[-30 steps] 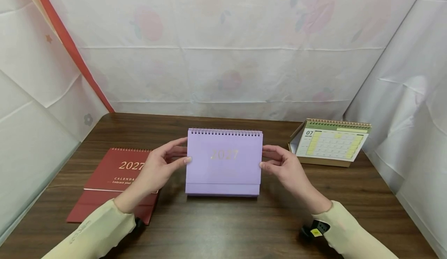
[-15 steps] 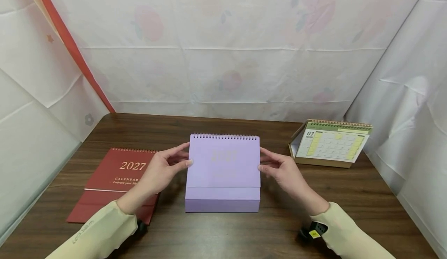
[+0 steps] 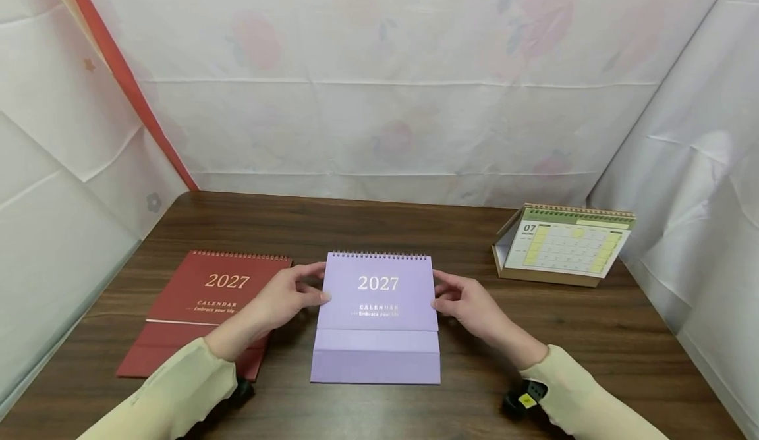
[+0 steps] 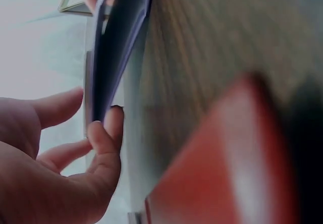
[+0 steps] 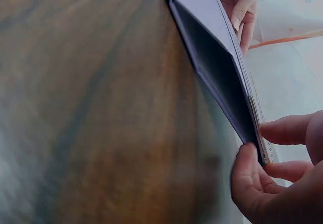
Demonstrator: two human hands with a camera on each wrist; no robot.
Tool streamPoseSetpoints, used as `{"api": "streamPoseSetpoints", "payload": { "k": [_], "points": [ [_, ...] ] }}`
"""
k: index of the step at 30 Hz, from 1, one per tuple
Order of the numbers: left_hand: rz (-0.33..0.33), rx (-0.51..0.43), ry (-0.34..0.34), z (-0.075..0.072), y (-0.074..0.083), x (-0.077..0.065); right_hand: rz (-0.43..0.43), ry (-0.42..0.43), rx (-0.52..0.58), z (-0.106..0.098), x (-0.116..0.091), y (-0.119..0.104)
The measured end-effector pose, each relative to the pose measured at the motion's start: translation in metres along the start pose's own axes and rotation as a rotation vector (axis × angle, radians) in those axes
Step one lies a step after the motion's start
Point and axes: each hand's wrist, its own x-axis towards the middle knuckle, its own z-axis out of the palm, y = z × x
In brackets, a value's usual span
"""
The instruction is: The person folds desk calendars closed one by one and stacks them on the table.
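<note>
A purple 2027 desk calendar [image 3: 379, 302] leans back low on the table, its spiral binding at the far end and its front panel toward me. My left hand [image 3: 284, 303] holds its left edge, thumb at the cover and fingers behind. At the opposite edge, my right hand [image 3: 474, 305] holds it the same way. The left wrist view shows the calendar [image 4: 98, 72] from the side, as a narrow, nearly folded wedge. In the right wrist view, a thin dark gap shows inside the calendar [image 5: 207, 12], with fingers [image 5: 247, 171] at its bound end.
A red 2027 desk calendar [image 3: 190, 302] lies flat at the left, partly under my left forearm. An upright calendar with a green header [image 3: 566, 249] stands at the back right. White curtains [image 3: 391, 84] surround the dark wooden table [image 3: 379, 413].
The purple calendar's bound top has come down and its front edge has slid toward me, so it lies flatter. Both hands have lowered with it, still holding the sides.
</note>
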Motion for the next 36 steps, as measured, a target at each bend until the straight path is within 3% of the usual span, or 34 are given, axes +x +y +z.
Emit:
{"api": "streamPoseSetpoints", "payload": {
  "k": [4,10,17,20,27,30,36],
  "points": [
    [-0.061,-0.008,-0.034,0.004,0.001,0.001,0.015,-0.034,0.006,0.004,-0.001,0.001],
    [-0.150,-0.036,-0.022,0.007,0.002,0.000,0.019,-0.018,-0.037,0.006,-0.003,0.000],
    [-0.126,0.002,-0.038,0.004,0.008,-0.007,-0.004,0.005,-0.088,0.002,-0.005,0.002],
    [-0.056,0.119,-0.037,0.002,0.012,-0.014,-0.082,0.006,-0.195,0.000,-0.009,0.002],
    [0.294,0.586,-0.079,0.006,0.016,-0.031,-0.367,-0.047,-0.614,0.000,-0.023,-0.001],
    [0.343,0.723,-0.118,0.009,0.017,-0.038,-0.417,-0.143,-0.745,0.001,-0.030,-0.004],
    [0.430,0.902,-0.143,0.016,0.015,-0.050,-0.421,-0.330,-0.838,0.001,-0.041,-0.011]
  ]
}}
